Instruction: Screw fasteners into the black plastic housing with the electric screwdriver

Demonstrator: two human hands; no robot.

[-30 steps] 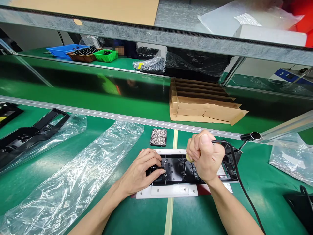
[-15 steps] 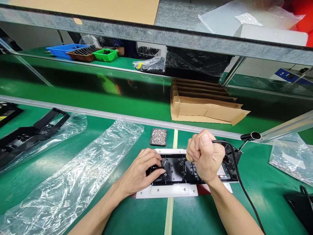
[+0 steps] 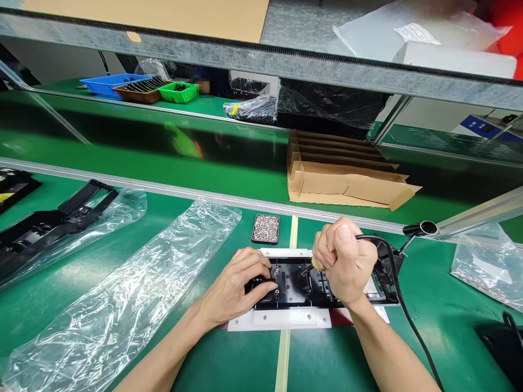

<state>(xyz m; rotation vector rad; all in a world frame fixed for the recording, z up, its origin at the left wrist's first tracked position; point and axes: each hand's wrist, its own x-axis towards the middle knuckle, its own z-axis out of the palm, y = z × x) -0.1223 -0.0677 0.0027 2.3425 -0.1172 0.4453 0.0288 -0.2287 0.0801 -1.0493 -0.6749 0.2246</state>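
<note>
In the head view, the left hand (image 3: 237, 286) lies palm down with its fingers curled, pressing on the left end of a black plastic part (image 3: 296, 283); it grips nothing, only bears down. The part sits in a white fixture (image 3: 281, 318) that rests on the green table (image 3: 163, 348), close to its near edge and a little right of the middle. The right hand (image 3: 347, 264) is clenched in a fist around an electric screwdriver (image 3: 315, 264), of which only a yellowish bit of the body shows under the fingers; the tool stands roughly upright over the middle of the black part, its tip down against it. A black cable (image 3: 402, 310) runs out from the top of the fist and curves down past the right forearm toward the near right corner of the table. The black part therefore lies directly under both hands, the left at its left end and the right above its centre.

Just beyond the fixture, toward the far edge of the table, sits a small tray of screws (image 3: 265, 228). A long clear plastic bag (image 3: 134, 294) lies flat to the left of the left hand, and another bag further left holds a black frame (image 3: 53, 223). On the conveyor belt beyond the metal rail stands a cardboard divider (image 3: 347, 177).
</note>
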